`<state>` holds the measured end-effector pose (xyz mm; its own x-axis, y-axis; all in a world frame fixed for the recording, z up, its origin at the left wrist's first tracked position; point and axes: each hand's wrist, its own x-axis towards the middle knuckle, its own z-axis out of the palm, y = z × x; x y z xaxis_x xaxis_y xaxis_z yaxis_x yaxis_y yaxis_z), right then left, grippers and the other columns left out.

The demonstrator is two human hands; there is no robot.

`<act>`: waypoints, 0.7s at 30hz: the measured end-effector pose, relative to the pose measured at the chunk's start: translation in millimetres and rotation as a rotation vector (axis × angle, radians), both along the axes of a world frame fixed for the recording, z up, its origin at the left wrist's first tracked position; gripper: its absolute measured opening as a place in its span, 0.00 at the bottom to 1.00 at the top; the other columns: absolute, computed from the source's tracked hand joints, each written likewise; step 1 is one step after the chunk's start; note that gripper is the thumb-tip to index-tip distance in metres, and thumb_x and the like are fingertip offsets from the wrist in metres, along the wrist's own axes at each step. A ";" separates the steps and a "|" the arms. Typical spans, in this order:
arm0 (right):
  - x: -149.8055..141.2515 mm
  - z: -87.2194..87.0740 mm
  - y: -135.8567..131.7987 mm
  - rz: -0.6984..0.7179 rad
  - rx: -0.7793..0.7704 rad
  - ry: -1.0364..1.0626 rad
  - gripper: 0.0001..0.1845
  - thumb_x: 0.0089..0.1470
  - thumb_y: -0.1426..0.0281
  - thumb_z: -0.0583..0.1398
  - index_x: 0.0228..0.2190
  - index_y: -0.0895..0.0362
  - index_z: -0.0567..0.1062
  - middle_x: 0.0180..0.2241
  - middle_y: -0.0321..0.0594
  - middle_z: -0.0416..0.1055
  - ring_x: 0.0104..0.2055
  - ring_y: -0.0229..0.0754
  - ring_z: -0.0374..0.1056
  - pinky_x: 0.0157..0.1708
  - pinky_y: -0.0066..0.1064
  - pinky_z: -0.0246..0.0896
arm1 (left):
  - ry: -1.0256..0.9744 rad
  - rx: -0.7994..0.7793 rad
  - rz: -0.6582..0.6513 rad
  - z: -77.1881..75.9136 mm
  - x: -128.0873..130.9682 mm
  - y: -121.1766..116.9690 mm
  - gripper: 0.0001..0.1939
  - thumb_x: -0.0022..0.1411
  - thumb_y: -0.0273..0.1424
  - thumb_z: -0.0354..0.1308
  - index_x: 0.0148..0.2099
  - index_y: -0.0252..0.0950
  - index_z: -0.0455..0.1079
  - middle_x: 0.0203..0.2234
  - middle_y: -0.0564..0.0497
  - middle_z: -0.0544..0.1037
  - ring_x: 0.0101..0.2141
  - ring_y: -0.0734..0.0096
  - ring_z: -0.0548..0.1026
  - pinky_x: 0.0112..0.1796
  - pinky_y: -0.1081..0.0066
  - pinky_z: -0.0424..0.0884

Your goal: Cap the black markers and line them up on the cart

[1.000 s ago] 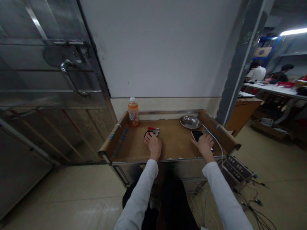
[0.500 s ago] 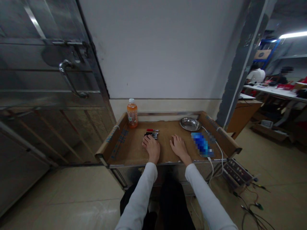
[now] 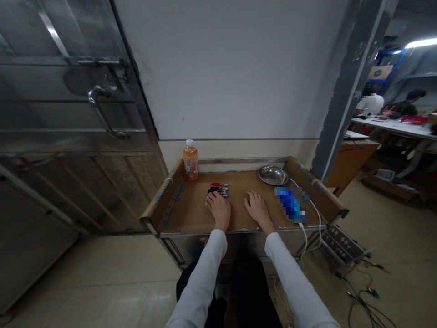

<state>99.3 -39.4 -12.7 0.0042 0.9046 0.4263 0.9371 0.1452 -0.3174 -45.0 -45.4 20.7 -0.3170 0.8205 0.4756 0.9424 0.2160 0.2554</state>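
My left hand [image 3: 219, 208] lies palm down on the brown cardboard surface [image 3: 187, 212], fingers stretched forward. Its fingertips are right at the near side of several black markers [image 3: 218, 189]; whether they touch is hard to make out. Just beyond the black ones lies a red marker [image 3: 219, 184]. On the right, my right hand [image 3: 256, 207] rests palm down on the cardboard with its fingers loosely apart and nothing in it.
An orange drink bottle [image 3: 190, 161] stands upright at the back left. A round metal dish [image 3: 273, 175] sits at the back right, beyond a blurred blue phone [image 3: 289, 204] with a white cable [image 3: 305, 234]. Raised cardboard sides [image 3: 319, 190] edge the cart. People sit far right.
The whole view has shifted slightly, so things appear a little further right. Both hands keep their places on the cardboard, and the markers lie as before.
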 end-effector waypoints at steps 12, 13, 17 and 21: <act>-1.1 8.4 -5.9 0.021 0.014 0.031 0.18 0.59 0.71 0.49 0.48 0.62 0.69 0.50 0.52 0.68 0.53 0.48 0.62 0.53 0.39 0.56 | 0.003 -0.032 -0.086 3.2 -2.8 -3.9 0.14 0.62 0.25 0.43 0.46 0.28 0.65 0.43 0.37 0.68 0.47 0.52 0.66 0.49 0.55 0.60; -1.4 9.1 -6.4 0.019 0.015 0.030 0.18 0.59 0.71 0.49 0.48 0.62 0.69 0.50 0.52 0.68 0.53 0.48 0.62 0.53 0.38 0.55 | 0.009 -0.036 -0.104 2.9 -3.5 -4.5 0.14 0.63 0.25 0.43 0.47 0.29 0.65 0.43 0.37 0.69 0.48 0.52 0.66 0.49 0.55 0.60; -2.0 11.0 -7.6 0.011 0.013 0.018 0.17 0.59 0.71 0.49 0.47 0.62 0.70 0.51 0.51 0.68 0.53 0.48 0.62 0.54 0.38 0.54 | 0.021 -0.060 -0.201 1.8 -6.1 -6.4 0.15 0.63 0.25 0.44 0.49 0.32 0.66 0.43 0.39 0.69 0.47 0.53 0.66 0.49 0.55 0.60; -1.8 11.3 -7.1 0.009 -0.003 0.010 0.17 0.59 0.72 0.49 0.48 0.62 0.69 0.50 0.51 0.68 0.52 0.48 0.62 0.53 0.37 0.55 | -0.005 -0.094 -0.329 -0.5 -7.2 -3.9 0.14 0.65 0.28 0.45 0.48 0.35 0.68 0.44 0.40 0.70 0.47 0.54 0.67 0.48 0.55 0.62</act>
<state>97.6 -46.5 -1.4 -0.0002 0.9060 0.4233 0.9326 0.1530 -0.3269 -52.2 -49.3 20.2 -0.0299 0.9195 0.3919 0.9643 -0.0767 0.2536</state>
